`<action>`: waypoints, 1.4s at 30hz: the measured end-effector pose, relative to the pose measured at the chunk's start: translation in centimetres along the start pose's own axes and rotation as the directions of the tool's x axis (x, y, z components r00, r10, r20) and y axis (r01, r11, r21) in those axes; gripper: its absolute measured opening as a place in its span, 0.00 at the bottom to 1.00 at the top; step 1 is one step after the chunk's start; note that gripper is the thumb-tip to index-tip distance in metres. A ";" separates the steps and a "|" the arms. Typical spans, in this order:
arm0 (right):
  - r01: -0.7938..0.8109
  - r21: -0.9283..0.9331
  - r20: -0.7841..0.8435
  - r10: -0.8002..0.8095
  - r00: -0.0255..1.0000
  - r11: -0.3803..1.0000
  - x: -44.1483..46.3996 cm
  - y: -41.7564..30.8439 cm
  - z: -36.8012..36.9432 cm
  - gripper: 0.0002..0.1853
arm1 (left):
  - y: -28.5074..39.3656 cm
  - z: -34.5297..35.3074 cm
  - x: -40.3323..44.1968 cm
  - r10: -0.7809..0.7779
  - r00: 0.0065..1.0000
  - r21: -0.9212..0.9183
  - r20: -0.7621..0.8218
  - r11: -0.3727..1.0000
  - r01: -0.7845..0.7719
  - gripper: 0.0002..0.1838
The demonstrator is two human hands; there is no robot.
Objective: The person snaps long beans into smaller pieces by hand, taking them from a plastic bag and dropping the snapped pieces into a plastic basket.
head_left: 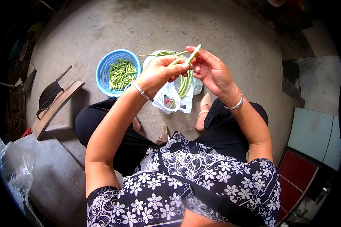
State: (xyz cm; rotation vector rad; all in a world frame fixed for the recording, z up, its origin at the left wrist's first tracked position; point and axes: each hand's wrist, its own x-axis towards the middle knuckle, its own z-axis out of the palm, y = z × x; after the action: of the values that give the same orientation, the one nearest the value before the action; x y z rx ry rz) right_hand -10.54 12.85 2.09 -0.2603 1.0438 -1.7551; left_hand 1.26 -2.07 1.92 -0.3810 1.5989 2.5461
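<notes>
My left hand (157, 73) is closed, with green long beans (185, 86) pinched between thumb and fingers; their lengths trail down below it. A piece of bean (193, 54) sticks up between the two hands, and my right hand (212, 72) has its fingers curled round that piece. Beneath the hands lies a white plastic bag (168, 93) on the floor, with more long beans in and over it. Left of the bag stands a blue basket (103, 62) with many short cut bean pieces (122, 75) inside.
Grey concrete floor (151, 26) surrounds the bag and basket. At the left a wooden board (58, 107) has a dark-bladed tool (49, 94) on it. Clear plastic sheeting (21, 172) lies lower left. A pale cabinet (310, 132) stands at the right.
</notes>
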 end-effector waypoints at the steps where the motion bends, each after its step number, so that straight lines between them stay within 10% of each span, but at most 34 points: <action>1: -0.014 0.074 -0.005 0.014 1.000 0.997 0.2 0.1 -0.2 0.17 | 0.0 0.0 0.0 0.008 1.000 -0.024 0.018 1.000 -0.007 0.11; 9: 0.137 0.236 -0.105 -0.115 0.988 0.962 1.5 -0.6 -2.9 0.14 | -0.7 -0.2 -0.1 -0.119 0.981 -0.242 0.153 0.958 0.154 0.13; 24: 0.282 -0.574 -0.068 -0.388 0.919 0.769 0.2 -0.6 0.5 0.09 | -1.3 0.4 0.9 0.036 0.995 0.224 -0.096 0.975 -0.014 0.12; 42: 0.247 -0.336 -0.264 -0.342 0.902 0.909 -0.2 0.2 0.5 0.07 | -2.6 0.0 1.7 0.243 0.805 -0.062 -0.541 0.943 -0.326 0.12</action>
State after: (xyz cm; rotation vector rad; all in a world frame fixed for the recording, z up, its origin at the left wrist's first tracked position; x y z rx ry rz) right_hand -10.03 12.72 2.32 -0.3462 1.5771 -1.9531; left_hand 0.24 -0.98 -0.79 -1.0105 1.7346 2.9886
